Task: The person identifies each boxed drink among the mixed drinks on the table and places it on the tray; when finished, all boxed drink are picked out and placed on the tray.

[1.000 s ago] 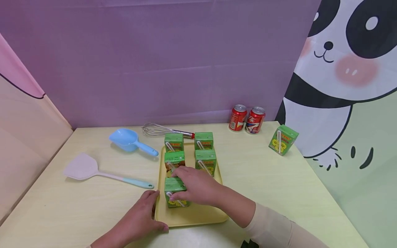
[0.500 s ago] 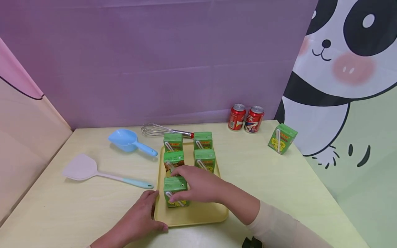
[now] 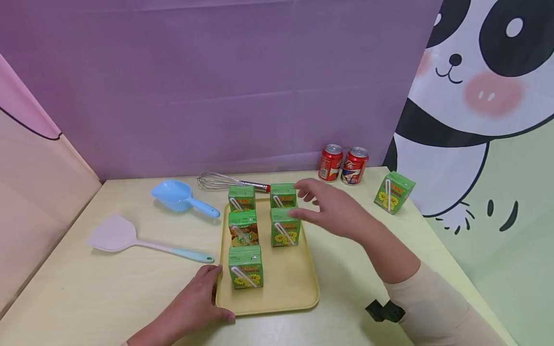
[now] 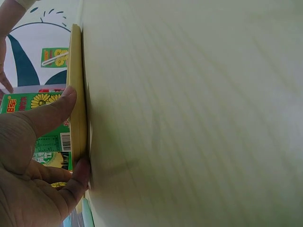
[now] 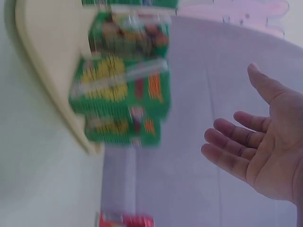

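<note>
Several green juice boxes with white straws stand on a yellow tray [image 3: 277,307], in two columns. The left column has a front box [image 3: 245,267], a middle box [image 3: 243,228] and a back box [image 3: 241,198]. On the right are a nearer box [image 3: 285,227] and a farther box [image 3: 283,194]. My left hand [image 3: 196,298] holds the tray's near left corner, thumb on the front rim and fingers at the left side. My right hand [image 3: 333,209] hovers beside the right column, fingers spread and holding nothing, as its palm in the right wrist view also shows.
Another juice box [image 3: 394,192] stands at the right table edge. Two red cans [image 3: 343,165] are at the back by the purple backdrop. A whisk [image 3: 233,182] lies behind the tray; a blue scoop [image 3: 182,196] and a spatula [image 3: 143,240] lie left of it.
My right hand has let go of the front left juice box and moved right and back, past the right column. The left hand stays on the tray corner.
</note>
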A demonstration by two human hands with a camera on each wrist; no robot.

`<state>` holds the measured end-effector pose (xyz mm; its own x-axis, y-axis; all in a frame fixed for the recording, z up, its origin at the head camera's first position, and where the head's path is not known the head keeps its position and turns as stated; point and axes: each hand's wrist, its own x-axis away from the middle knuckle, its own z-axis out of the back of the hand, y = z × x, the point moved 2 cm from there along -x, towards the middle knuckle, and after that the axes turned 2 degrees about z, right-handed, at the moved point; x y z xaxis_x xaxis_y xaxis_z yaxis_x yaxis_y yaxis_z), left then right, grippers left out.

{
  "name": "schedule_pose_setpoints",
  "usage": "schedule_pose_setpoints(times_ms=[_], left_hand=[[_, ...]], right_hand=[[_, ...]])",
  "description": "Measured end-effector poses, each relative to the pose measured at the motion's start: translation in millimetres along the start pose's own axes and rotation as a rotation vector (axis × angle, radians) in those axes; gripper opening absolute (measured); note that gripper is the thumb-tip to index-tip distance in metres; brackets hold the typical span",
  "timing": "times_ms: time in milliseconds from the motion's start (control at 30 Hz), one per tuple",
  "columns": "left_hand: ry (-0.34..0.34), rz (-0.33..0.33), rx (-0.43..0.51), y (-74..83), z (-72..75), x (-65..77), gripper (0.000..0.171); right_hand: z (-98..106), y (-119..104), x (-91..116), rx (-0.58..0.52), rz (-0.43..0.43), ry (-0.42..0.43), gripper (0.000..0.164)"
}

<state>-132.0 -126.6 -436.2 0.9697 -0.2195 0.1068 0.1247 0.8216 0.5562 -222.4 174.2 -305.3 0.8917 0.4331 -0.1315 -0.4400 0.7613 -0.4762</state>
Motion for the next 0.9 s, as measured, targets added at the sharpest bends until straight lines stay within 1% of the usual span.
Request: schedule_pose_setpoints(times_ms=[133, 233, 400, 500, 633, 767, 900], left_hand=[[-0.002, 0.000, 0.004, 0.5, 0.8, 0.0, 0.113], [-0.005, 0.003, 0.006, 0.7, 1.3, 0.2, 0.113], [-0.015, 0.014, 0.002, -0.3, 0.9, 0.4, 0.114], [-0.017, 0.019, 0.001, -1.3, 0.3, 0.4, 0.114], [-0.012, 0.015, 0.002, -1.6, -0.4, 0.5, 0.114], [-0.004, 0.005, 0.003, -0.7, -0.2, 0.8, 0.113], [0.001, 0.001, 0.004, 0.4, 0.1, 1.1, 0.113]], right_hand=[[26.4, 25.3, 2.3, 0.039, -0.072, 0.058, 0.073], [43.4, 47.9, 5.1, 0.051, -0.105, 0.105, 0.075], [62.3, 94.4, 10.1, 0.059, -0.192, 0.182, 0.086], [66.8, 125.5, 13.2, 0.096, -0.268, 0.218, 0.095], [66.8, 161.6, 19.3, 0.139, -0.367, 0.257, 0.102], [61.9, 188.6, 26.8, 0.126, -0.473, 0.282, 0.110], [55.4, 210.8, 31.8, 0.100, -0.537, 0.302, 0.113]])
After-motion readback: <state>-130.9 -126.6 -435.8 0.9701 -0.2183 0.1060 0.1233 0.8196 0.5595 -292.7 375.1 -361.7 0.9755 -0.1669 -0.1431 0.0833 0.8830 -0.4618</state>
